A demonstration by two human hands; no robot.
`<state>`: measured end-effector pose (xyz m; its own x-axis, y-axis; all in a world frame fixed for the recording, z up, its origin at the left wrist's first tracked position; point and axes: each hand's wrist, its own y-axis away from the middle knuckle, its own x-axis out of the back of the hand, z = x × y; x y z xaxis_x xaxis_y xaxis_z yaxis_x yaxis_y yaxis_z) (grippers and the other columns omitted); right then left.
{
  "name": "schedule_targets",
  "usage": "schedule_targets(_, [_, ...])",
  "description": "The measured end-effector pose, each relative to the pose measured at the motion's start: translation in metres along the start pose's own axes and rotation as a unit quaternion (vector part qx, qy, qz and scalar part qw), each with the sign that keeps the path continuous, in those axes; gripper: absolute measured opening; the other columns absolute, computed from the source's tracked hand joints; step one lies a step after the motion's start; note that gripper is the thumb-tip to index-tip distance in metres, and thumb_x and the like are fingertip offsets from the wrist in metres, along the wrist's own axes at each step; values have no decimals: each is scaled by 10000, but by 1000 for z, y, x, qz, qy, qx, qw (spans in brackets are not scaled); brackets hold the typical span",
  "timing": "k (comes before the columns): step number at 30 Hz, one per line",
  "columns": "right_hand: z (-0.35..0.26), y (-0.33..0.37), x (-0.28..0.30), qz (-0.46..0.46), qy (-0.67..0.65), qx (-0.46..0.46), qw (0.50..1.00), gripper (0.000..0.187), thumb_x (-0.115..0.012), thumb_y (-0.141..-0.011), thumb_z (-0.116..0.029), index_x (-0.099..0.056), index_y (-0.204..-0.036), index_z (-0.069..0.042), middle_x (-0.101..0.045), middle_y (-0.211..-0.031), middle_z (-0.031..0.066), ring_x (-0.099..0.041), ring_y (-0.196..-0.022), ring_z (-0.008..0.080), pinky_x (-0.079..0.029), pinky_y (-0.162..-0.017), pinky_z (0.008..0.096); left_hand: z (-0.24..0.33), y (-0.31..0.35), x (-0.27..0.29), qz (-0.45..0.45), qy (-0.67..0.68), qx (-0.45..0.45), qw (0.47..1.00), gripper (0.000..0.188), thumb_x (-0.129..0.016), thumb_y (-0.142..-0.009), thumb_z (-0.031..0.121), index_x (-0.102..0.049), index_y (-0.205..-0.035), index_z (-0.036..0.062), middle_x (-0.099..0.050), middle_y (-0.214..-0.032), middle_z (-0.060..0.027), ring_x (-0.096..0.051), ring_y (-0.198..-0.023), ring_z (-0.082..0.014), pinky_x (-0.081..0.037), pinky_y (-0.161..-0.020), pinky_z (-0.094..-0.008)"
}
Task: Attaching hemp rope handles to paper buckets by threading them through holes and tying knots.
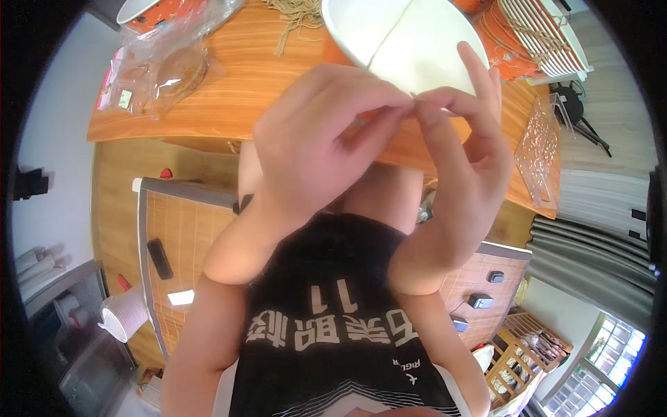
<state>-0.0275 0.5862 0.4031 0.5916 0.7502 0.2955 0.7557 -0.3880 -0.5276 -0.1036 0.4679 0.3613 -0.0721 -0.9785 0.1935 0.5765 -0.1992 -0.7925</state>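
Observation:
In front of me, my left hand (pixel 313 132) and my right hand (pixel 469 153) meet fingertip to fingertip in a pinch. Between them is the end of a thin beige string (pixel 389 35), of which only a tiny tip shows at the fingers. The string runs across the white inside of a large orange-sided bucket (pixel 431 42) at the table's edge, then passes behind my left hand. My right hand's outer fingers are raised and spread away from the pinch.
The wooden table (pixel 243 83) holds a bundle of loose strings (pixel 299 17), clear plastic bags (pixel 167 76) on the left, and an orange container with white slats (pixel 538 35) at right. A speckled clear sheet (pixel 538 149) lies along the right edge. A phone (pixel 160 258) rests on a bamboo-matted surface.

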Motion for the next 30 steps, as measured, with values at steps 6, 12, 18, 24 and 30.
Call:
schedule_targets(6, [17, 3, 1, 15, 3, -36, 999, 89, -701, -926, -40, -707, -969, 37, -479, -1510, 217, -505, -1317, 224, -370, -1101, 337, -7, 5, -10, 52, -3, -56, 997, 240, -806, -770, -71, -765, -961, 68, -706, -883, -30, -520, -590, -60, -383, -501, -201])
schedule_targets(12, [19, 6, -3, 18, 27, -16, 999, 118, -711, -930, -42, -709, -1003, 51, -458, -1520, 209, -572, -1208, 176, -463, -964, 259, -4, 4, -5, 29, 21, 20, 999, 198, -804, -788, -58, -762, -955, 40, -702, -872, -35, -532, -616, -52, -391, -512, -198])
schedule_targets(18, [15, 6, -5, 11, 80, -1, 997, 103, -717, -924, -48, -719, -978, 40, -499, -1479, 230, -548, -1275, 210, -435, -1037, 318, -6, 2, -2, 15, 35, 28, 999, 175, -774, -806, -65, -750, -953, 27, -680, -849, -18, -573, -672, -43, -402, -537, -181])
schedule_targets(24, [20, 3, -1, -12, 163, 78, 984, 80, -690, -932, -62, -705, -923, 16, -692, -1165, 120, -474, -1380, 281, -197, -1212, 470, -6, -3, 4, -39, 67, 65, 995, 131, -727, -820, -97, -710, -920, -13, -655, -863, -28, -649, -780, -72, -506, -654, -186])
schedule_targets(30, [21, -5, 5, -49, 165, 76, 982, 97, -659, -950, -64, -686, -883, 1, -708, -987, 53, -475, -1384, 255, -154, -1234, 487, -11, -3, -1, -31, 144, 94, 985, 141, -722, -836, -86, -701, -942, 5, -633, -822, 8, -603, -730, -38, -432, -582, -171])
